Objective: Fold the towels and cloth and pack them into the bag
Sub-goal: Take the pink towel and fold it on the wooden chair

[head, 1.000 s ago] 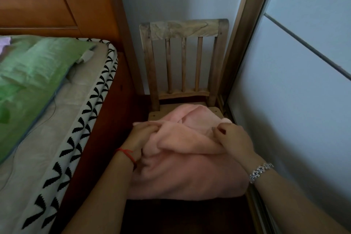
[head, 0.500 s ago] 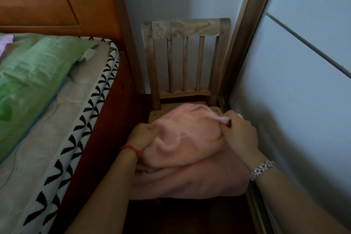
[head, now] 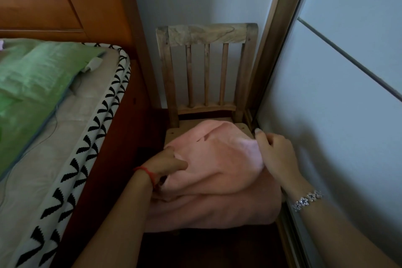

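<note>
Well, towel (head: 217,163): likely soft, light, limp; take by corners.
Left hand (head: 167,163): pinching its left edge.
Right hand (head: 276,154): curled round right edge.
Chair (head: 206,32): towel heaped on seat.

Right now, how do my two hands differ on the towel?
The left hand wears a red string at the wrist; the right hand wears a silver bracelet. The left hand grips the towel at its left edge, nearer the bed; the right hand grips its right edge, by the door. Both hold the same pink towel on the chair.
</note>
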